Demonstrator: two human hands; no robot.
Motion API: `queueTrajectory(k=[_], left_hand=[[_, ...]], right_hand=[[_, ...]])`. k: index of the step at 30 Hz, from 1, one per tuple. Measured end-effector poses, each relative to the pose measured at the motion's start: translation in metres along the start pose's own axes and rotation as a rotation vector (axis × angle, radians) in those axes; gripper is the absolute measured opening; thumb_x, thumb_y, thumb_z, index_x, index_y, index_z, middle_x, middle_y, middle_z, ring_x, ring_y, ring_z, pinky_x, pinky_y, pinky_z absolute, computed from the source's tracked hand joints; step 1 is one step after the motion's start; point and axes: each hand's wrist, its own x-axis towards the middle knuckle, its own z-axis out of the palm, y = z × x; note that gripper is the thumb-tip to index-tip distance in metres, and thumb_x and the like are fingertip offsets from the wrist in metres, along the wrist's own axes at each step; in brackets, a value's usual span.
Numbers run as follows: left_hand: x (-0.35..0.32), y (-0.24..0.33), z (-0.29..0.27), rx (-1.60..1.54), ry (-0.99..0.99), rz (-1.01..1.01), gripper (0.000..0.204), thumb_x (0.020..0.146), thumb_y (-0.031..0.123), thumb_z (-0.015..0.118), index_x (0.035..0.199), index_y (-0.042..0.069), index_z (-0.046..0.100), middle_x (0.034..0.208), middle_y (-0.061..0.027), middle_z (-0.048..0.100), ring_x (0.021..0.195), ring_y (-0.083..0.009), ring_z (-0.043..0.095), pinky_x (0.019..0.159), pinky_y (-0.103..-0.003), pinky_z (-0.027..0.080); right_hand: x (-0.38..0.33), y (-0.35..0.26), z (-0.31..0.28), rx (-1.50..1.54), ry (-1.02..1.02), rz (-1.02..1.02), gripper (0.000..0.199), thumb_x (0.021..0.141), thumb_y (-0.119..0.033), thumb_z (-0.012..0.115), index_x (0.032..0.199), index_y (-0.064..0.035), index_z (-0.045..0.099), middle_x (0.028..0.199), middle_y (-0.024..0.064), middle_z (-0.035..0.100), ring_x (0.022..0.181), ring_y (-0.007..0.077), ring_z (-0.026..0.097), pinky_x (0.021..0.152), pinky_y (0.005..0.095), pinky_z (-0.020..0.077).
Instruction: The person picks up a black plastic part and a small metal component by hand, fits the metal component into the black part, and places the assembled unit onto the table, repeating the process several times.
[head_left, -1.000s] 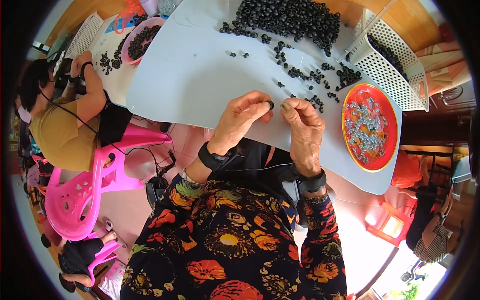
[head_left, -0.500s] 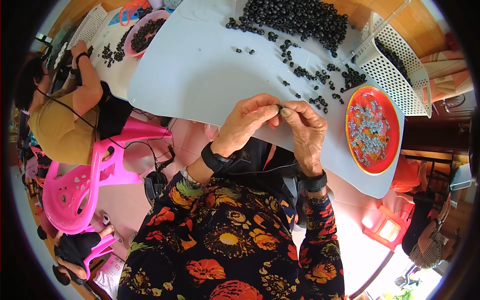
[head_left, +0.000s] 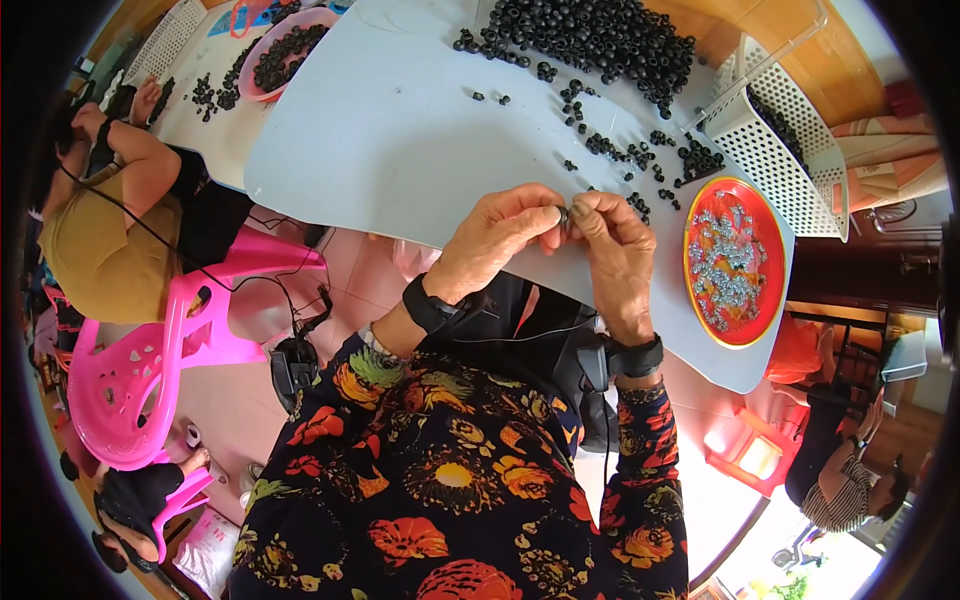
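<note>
My left hand (head_left: 497,240) and my right hand (head_left: 617,260) meet over the near edge of the pale grey table (head_left: 390,150). Between the left thumb and index finger is a small black piece (head_left: 564,214), mostly covered by the fingertips. My right thumb and index finger pinch close against its right side; what they grip is too small to make out. Beyond my hands lies a big heap of small black round plastic parts (head_left: 600,45), with loose ones trailing toward me. To the right, a red plate (head_left: 740,326) holds many tiny shiny metal pieces.
A white perforated basket (head_left: 765,135) with black parts stands at the back right. At the left, a co-worker (head_left: 100,230) sits by another table with a pink bowl (head_left: 251,80) of black parts. A pink plastic chair (head_left: 125,400) is on the left. Cables hang below my hands.
My fingertips have drawn slightly apart, and more of the black piece shows between them. My view has shifted a little. The co-worker at the left has moved their arms.
</note>
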Motion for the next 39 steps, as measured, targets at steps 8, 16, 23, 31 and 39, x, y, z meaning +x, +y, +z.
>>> queueTrajectory(k=[8, 16, 23, 31, 39], left_hand=[[0.003, 0.000, 0.001, -0.032, -0.017, 0.050, 0.022, 0.094, 0.023, 0.056, 0.102, 0.002, 0.061, 0.082, -0.0013, 0.061, 0.078, -0.0074, 0.055, 0.073, -0.021, 0.043], [0.002, -0.002, 0.002, -0.040, 0.007, 0.058, 0.022, 0.094, 0.020, 0.055, 0.101, 0.000, 0.060, 0.080, -0.0019, 0.061, 0.077, -0.0082, 0.055, 0.075, -0.022, 0.043], [0.003, -0.002, -0.001, -0.021, -0.016, 0.031, 0.023, 0.095, 0.017, 0.052, 0.104, -0.003, 0.057, 0.088, -0.0061, 0.057, 0.082, -0.0125, 0.052, 0.078, -0.026, 0.043], [0.002, 0.001, 0.004, 0.292, -0.063, 0.069, 0.022, 0.093, 0.017, 0.055, 0.107, -0.001, 0.058, 0.085, -0.0039, 0.059, 0.079, -0.0103, 0.054, 0.073, -0.023, 0.043], [0.001, 0.006, 0.008, 0.268, -0.030, 0.021, 0.023, 0.094, 0.019, 0.056, 0.104, -0.001, 0.060, 0.081, -0.0018, 0.060, 0.077, -0.0082, 0.055, 0.073, -0.022, 0.044]], right_hand=[[0.004, -0.020, -0.014, -0.321, 0.192, -0.144, 0.014, 0.090, -0.009, 0.062, 0.100, 0.0014, 0.064, 0.081, 0.0049, 0.063, 0.062, 0.0076, 0.051, 0.056, 0.0208, 0.0414], [0.018, -0.025, -0.008, -1.211, 0.042, -0.564, 0.021, 0.078, 0.002, 0.060, 0.099, -0.0024, 0.064, 0.097, 0.0136, 0.063, 0.073, 0.0323, 0.062, 0.063, 0.0356, 0.0494], [0.014, -0.028, -0.005, -1.179, -0.032, -0.367, 0.021, 0.073, 0.002, 0.062, 0.093, -0.0019, 0.063, 0.086, 0.0106, 0.064, 0.070, 0.0222, 0.063, 0.061, 0.0309, 0.0479], [-0.018, -0.005, -0.001, -0.304, 0.090, 0.011, 0.015, 0.082, 0.003, 0.061, 0.098, 0.0011, 0.062, 0.083, 0.0032, 0.065, 0.077, 0.0083, 0.061, 0.071, 0.0212, 0.0484], [-0.011, 0.003, -0.017, -0.334, -0.042, -0.119, 0.018, 0.082, 0.005, 0.062, 0.100, 0.0026, 0.062, 0.085, 0.0041, 0.064, 0.077, 0.0087, 0.061, 0.071, 0.0221, 0.0492]])
